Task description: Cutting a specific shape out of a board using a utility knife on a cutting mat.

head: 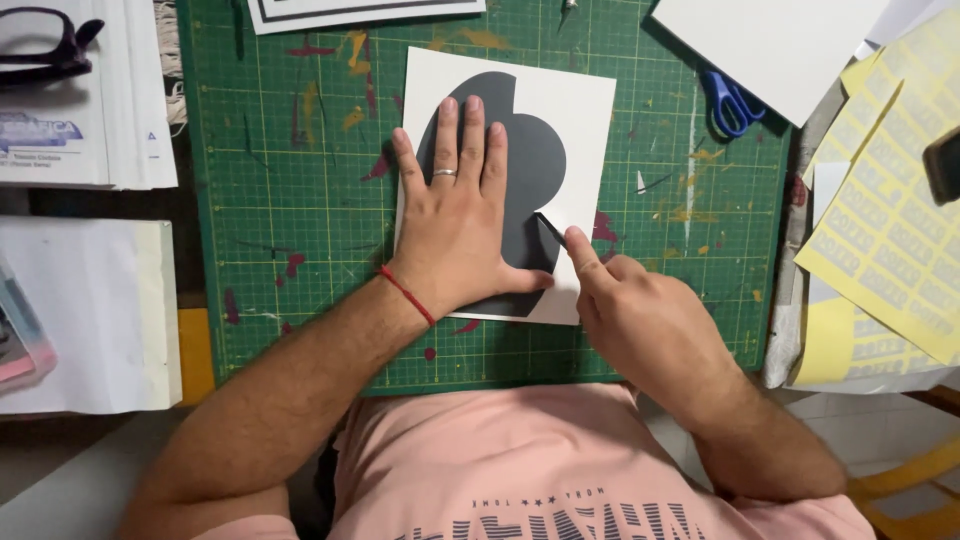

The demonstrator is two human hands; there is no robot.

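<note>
Single view, head-worn camera. Looks almost straight down from above the person's chest; pink shirt fills the bottom edge. Close range: the green gridded cutting mat [300,200] spans most of the frame's width. Far edge of the mat is cropped at top. Table clutter at left and right margins only partly in frame (no second view to compare).

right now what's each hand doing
left hand: open, flat on the dark sheet
right hand: pinching a lifted corner of the dark sheet
</note>
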